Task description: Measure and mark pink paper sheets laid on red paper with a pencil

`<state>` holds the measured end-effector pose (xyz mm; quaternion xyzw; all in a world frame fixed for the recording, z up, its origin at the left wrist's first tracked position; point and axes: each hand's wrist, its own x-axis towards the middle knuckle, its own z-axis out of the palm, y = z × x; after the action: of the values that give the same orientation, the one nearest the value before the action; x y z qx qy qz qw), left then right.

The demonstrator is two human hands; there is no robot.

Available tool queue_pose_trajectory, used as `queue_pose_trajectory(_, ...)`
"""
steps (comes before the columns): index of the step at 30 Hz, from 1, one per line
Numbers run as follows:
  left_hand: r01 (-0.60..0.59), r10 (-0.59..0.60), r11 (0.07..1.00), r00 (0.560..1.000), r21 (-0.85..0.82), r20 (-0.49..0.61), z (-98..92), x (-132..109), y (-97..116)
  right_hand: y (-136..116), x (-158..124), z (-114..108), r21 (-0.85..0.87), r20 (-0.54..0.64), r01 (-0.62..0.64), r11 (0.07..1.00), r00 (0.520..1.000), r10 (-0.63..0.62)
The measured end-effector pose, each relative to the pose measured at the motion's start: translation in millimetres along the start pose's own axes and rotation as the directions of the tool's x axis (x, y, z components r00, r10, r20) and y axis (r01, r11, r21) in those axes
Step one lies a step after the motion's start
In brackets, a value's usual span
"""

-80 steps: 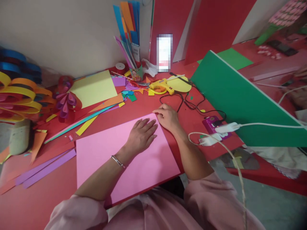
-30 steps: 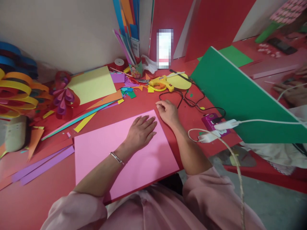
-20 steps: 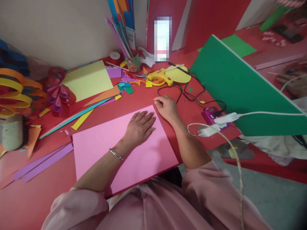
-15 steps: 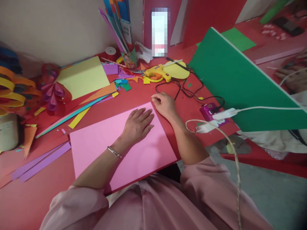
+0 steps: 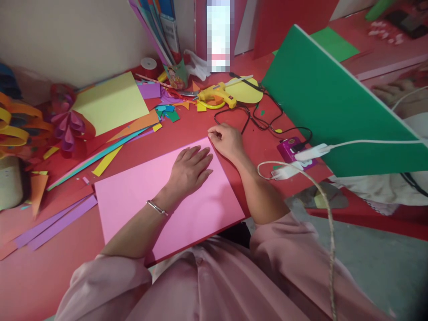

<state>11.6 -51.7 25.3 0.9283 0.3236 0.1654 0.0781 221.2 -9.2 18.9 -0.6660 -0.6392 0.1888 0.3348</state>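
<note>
Far to the left of the pink sheet [image 5: 133, 200], at the picture's edge, a heap of orange and yellow paper loops [image 5: 13, 129], then a folded purple-and-red paper flower [image 5: 67, 127]; set aside there, probably to keep the middle of the red table [image 5: 50, 276] free for flat work. Just left of the sheet's near corner, long purple strips [image 5: 53, 225]; beyond its far edge, a yellow sheet [image 5: 110, 102] and a teal strip [image 5: 96, 156] lying slantwise. The pink sheet itself flat on the table, straight in front of the body, near edge reaching the table's edge by the lap. On its far right part, the left hand [image 5: 190, 169]: spread wide, palm down, fingers straight, holding nothing, seemingly pressing to keep the paper from sliding; a thin bracelet [image 5: 157, 207] on the wrist. At the sheet's far right corner, the right hand [image 5: 227, 140]: fingers curled in, tips touching or just beside that corner; cannot tell whether the paper is pinched. Beyond the sheet, toward the wall, a cup [image 5: 176, 76] stuffed with upright paper strips and a yellow glue gun [image 5: 216, 93] lying on its side, within easy reach. Right of the sheet, a black cord [image 5: 264, 129] looping to a purple socket block [image 5: 292, 149] with a white plug [image 5: 310, 152]. Further right, a tilted green board [image 5: 327, 107], and past it another person's hand [image 5: 391, 91], well apart.
</note>
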Motion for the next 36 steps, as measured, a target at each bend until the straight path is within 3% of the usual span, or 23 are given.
queue_pose_trajectory(5, 0.012, -0.011, 1.0, 1.0, -0.012, 0.014, -0.6, 0, 0, -7, -24, -9, 0.052, -0.018, -0.048, 0.998, 0.999, 0.049)
queue_pose_trajectory(8, 0.018, -0.018, 1.0, 1.0, -0.01, 0.013, -1.2, 0, 1, -16, -73, -17, 0.031, -0.065, -0.047, 0.998, 0.997, 0.049)
queue_pose_trajectory(11, 0.018, -0.018, 1.0, 1.0, -0.011, 0.012, -1.9, 0, 2, -21, -125, -22, -0.003, -0.102, 0.026, 1.0, 0.994, -0.026)
queue_pose_trajectory(14, 0.016, -0.016, 1.0, 1.0, -0.012, 0.014, -2.5, 0, 2, -22, -152, -22, -0.044, -0.143, 0.099, 0.994, 0.984, -0.105)
queue_pose_trajectory(36, 0.007, -0.007, 1.0, 1.0, 0.024, 0.012, -4.5, 0, 2, -25, -153, -16, -0.207, -0.161, 0.165, 0.964, 0.966, -0.2)
